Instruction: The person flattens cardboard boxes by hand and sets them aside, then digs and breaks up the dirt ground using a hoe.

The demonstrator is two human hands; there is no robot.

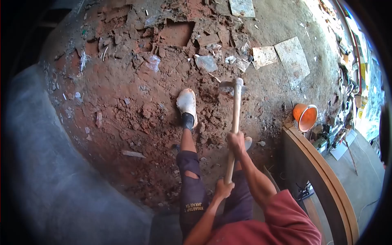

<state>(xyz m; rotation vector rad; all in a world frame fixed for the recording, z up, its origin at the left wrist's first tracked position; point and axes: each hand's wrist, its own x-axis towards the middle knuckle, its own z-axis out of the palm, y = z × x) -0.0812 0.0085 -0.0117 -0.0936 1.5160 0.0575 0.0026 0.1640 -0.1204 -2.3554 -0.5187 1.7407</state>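
Note:
A pickaxe with a pale wooden handle is held out in front of me, its dark metal head at the far end over the broken soil. My right hand is closed around the middle of the handle. Lower down, near the handle's butt, my left hand grips it too. The head's lower edge is blurred, so I cannot tell whether it touches the ground. Loose reddish clods lie about my forward shoe.
An orange bucket lies tipped at the right, beside a wooden frame. Flat tile-like pieces and plastic scraps litter the ground ahead. A grey wall curves along the left. Rubble lines the far right.

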